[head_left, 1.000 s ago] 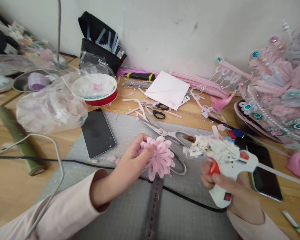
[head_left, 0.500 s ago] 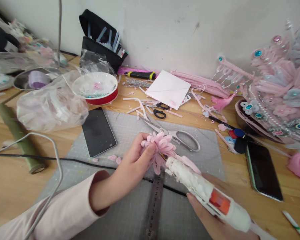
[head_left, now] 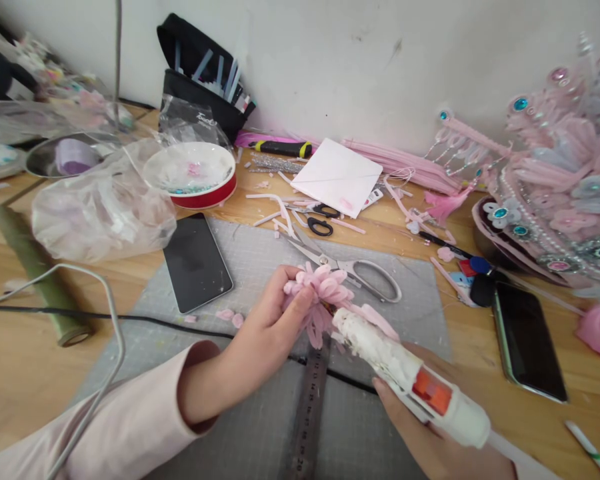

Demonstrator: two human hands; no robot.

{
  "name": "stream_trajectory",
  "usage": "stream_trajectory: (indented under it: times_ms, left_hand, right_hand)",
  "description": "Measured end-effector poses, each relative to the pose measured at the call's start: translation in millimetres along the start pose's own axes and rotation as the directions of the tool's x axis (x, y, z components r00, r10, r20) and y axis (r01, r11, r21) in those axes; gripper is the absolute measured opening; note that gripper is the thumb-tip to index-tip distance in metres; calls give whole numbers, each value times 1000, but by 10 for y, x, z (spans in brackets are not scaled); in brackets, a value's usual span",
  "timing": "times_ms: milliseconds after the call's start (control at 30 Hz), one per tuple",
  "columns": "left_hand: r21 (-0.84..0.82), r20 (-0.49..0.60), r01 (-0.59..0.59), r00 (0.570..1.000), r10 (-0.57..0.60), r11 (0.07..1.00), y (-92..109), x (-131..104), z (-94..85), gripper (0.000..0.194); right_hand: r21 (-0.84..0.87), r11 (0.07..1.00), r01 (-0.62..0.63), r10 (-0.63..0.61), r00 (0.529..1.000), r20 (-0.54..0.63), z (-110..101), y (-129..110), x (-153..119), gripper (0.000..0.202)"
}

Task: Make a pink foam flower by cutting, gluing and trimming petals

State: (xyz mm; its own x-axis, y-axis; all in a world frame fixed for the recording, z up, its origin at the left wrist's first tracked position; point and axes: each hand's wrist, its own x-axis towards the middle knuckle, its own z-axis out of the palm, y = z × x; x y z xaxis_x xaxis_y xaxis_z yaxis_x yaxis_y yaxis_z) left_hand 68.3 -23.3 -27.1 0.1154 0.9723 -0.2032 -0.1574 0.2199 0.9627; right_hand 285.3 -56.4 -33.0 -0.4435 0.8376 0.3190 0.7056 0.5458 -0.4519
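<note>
My left hand is closed on a fluffy pink pipe-cleaner flower, thumb pressed on its front petals. In my right hand is a white hot glue gun with an orange window, a glue stick coming out of its back end. The gun's nozzle points at the flower's underside; whether it touches cannot be made out. A pink pipe-cleaner piece shows just above the gun, its far end hidden. Below the flower, a steel ruler lies on the grey cutting mat. Large scissors rest behind the flower.
A dark tablet-like device and a red-rimmed white bowl stand left. A phone lies right, below a jewelled pink headpiece. A black cable crosses the mat. Black-handled scissors lie among pink scraps.
The glue gun's back end has swung slightly up and to the left with my right hand. My left hand and the flower have barely moved.
</note>
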Motion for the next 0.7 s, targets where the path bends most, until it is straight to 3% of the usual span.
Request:
stream_trajectory:
  times_ms: [267, 433, 700]
  left_hand:
    - [12, -9, -4, 1000, 4, 1000, 21, -6, 4, 12]
    - [105, -80, -26, 996, 34, 994, 30, 0, -1, 13]
    - [112, -57, -39, 997, 46, 993, -1, -1, -12, 13]
  right_hand:
    - [29, 999, 18, -21, 995, 95, -60, -36, 70, 11]
    - [88, 996, -25, 7, 980, 200, -103, -79, 150, 15]
    - [123, 991, -57, 36, 986, 164, -73, -66, 112, 15]
